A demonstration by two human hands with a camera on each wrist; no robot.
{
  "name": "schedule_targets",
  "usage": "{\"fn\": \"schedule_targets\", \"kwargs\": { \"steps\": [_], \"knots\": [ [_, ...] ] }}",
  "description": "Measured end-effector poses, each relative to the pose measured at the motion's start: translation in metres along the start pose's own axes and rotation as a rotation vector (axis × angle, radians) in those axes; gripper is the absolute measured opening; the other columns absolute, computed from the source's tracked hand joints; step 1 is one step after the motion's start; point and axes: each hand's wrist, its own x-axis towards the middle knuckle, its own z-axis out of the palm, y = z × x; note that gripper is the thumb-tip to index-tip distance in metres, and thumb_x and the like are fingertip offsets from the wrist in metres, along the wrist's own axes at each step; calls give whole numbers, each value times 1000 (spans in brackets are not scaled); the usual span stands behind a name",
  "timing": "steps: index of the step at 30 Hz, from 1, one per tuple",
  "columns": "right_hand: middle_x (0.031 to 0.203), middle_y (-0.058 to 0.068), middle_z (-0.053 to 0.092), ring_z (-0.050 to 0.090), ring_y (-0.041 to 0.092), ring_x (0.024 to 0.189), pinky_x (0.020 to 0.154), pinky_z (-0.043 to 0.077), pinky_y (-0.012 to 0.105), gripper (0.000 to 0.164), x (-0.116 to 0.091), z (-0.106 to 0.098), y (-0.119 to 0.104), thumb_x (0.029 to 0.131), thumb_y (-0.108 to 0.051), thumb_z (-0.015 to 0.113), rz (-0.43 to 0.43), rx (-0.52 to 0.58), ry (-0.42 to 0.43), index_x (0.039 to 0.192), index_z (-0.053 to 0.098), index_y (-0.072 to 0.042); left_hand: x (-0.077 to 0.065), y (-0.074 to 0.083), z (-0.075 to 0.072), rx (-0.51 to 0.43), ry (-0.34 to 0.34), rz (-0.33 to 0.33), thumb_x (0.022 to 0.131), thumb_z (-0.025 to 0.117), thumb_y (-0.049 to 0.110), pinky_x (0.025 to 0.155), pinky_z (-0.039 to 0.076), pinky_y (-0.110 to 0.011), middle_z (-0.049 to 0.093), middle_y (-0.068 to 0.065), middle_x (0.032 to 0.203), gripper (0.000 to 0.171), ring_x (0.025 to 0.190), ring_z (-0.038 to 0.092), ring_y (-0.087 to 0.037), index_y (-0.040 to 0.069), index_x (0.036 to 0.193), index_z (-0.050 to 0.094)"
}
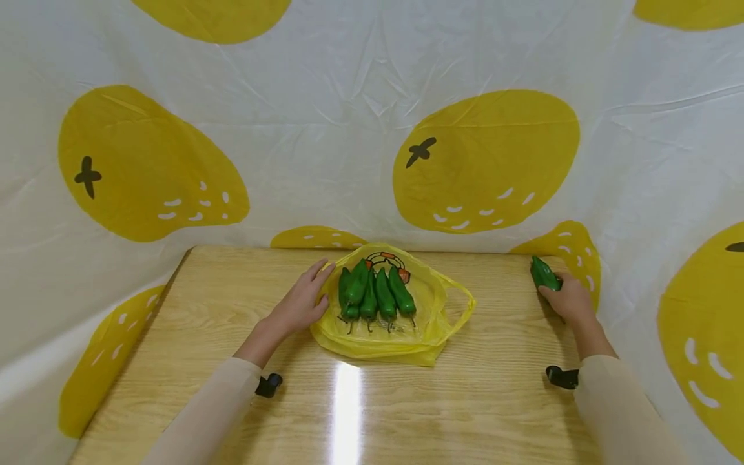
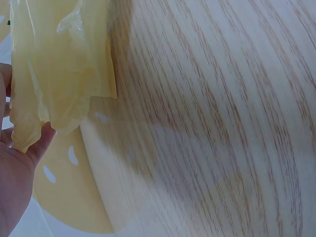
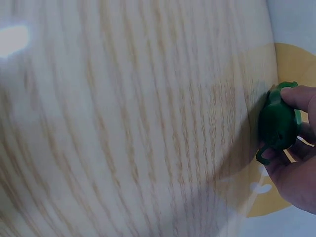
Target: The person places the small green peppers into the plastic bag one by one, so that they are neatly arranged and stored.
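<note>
A yellow plastic bag (image 1: 430,345) lies spread open at the middle of the table, toward its back. Several long green peppers (image 1: 385,296) lie side by side in it, stems toward me. My left hand (image 1: 299,300) is at the bag's left edge, fingers loosely spread and touching the plastic. In the left wrist view the thumb (image 2: 43,140) rests against the yellow film. Far to the right, my right hand (image 1: 566,298) grips a green pepper (image 3: 279,121) near the table's right edge; its curled stem shows below. Whether a second pepper is in that grip I cannot tell.
The wooden table (image 1: 465,400) ends at a white cloth (image 1: 325,174) with large yellow fruit prints, which hangs behind and along both sides. One bag handle (image 1: 467,307) loops out to the right. A bright light reflection crosses the table's front.
</note>
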Motion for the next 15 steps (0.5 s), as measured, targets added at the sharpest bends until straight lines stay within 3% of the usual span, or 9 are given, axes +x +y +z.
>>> {"fn": "schedule_targets", "kwargs": {
  "steps": [15],
  "knots": [
    [151, 45, 29, 40, 59, 127, 101, 43, 68, 78, -10, -2, -2, 107, -37, 47, 73, 138, -28, 155, 19, 16, -1, 2, -1, 3, 5, 12, 97, 63, 6, 115, 41, -60, 29, -25, 165, 70, 146, 40, -46, 2, 160, 34]
  ]
}}
